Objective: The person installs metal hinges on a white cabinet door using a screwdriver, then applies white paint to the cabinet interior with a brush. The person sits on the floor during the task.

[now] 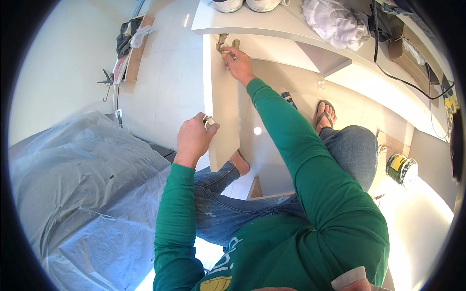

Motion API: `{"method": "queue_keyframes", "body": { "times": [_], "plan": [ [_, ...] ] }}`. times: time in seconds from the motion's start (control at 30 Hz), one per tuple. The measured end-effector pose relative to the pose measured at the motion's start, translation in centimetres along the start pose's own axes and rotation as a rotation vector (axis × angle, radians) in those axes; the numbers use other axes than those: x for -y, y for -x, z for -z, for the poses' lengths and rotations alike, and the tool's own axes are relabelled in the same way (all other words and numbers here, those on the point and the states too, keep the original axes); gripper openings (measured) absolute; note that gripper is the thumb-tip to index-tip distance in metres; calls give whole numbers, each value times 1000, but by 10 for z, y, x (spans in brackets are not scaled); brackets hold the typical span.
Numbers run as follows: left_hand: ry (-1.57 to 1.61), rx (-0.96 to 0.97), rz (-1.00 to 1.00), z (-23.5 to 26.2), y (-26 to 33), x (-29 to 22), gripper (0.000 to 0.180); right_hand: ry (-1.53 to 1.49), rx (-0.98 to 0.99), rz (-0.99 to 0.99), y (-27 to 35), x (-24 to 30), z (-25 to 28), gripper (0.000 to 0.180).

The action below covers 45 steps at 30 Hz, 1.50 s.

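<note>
A white cabinet door (221, 97) stands swung out from the white cabinet (272, 36). At its upper end, a metal hinge (222, 42) sits by the cabinet edge. My right hand (239, 67) reaches to this hinge, with thumb and fingers pinched at its lower part. Another hinge part (236, 44) shows just to the right. Lower down, my left hand (193, 138) is closed at the door's outer edge. Between its thumb and fingers is a small pale block with a dark side (209, 121); its exact kind is unclear.
Shoes (262, 5) and a white crumpled bag (336, 23) lie on the cabinet top, near a black cable (388, 72). Plastic sheeting (87, 189) covers something at left. A paint can (402, 169) stands at right. A wooden box (138, 48) holds odds and ends.
</note>
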<state>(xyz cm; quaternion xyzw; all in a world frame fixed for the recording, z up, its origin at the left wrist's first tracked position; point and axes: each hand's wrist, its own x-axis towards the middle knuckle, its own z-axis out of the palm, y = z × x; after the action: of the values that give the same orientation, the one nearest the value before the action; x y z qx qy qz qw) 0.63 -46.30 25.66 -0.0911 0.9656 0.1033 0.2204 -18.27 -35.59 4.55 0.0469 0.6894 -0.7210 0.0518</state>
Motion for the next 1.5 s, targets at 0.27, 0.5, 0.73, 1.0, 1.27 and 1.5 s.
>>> {"method": "queue_keyframes", "body": {
  "times": [0.27,0.5,0.73,1.0,1.27,1.5],
  "plan": [
    [-6,19,-42,-2,0,-14,42,304,53,153,12,11,10,45],
    [28,37,-43,-5,-1,-29,42,294,67,197,35,41,1,62],
    [41,-51,-96,-18,1,-23,43,261,174,108,39,54,10,72],
    [41,0,-131,-27,-7,-53,48,534,370,188,10,74,34,67],
    [414,-162,-54,-2,-9,-49,50,-385,-56,-158,91,45,47,31],
    [1584,-100,4,37,-4,-32,43,-550,-57,-163,144,89,35,21]
  ]
}}
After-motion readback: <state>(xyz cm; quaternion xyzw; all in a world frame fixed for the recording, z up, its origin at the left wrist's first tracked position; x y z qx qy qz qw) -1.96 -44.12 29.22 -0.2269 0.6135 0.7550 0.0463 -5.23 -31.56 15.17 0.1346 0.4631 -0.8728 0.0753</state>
